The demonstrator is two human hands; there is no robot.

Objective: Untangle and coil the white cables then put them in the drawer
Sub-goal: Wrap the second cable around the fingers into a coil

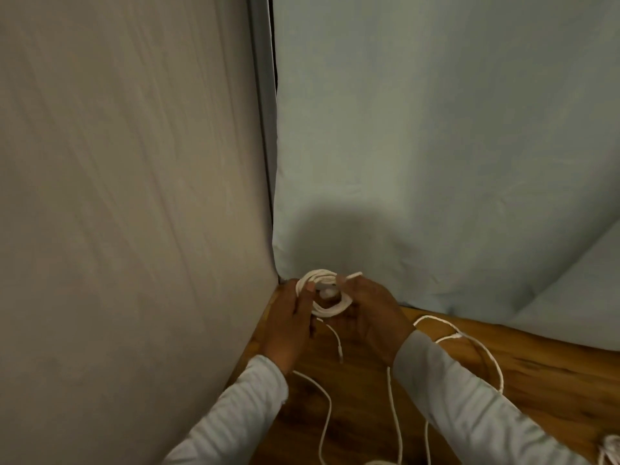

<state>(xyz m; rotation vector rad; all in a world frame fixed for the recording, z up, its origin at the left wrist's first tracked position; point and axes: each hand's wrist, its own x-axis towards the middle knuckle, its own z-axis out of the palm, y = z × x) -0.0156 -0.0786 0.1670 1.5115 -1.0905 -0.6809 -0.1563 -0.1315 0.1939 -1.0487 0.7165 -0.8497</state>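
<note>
- While I am looking down in the head view, my left hand is curling its fingers round the left side of the coil, over the far corner of the table.
- My right hand is gripping the coil's right side, fingers bent round the loops, with one cable end poking up past them.
- Loose cables are trailing across the wood, passing under and beside my right sleeve.
- Cloth is hanging behind the table.
</note>
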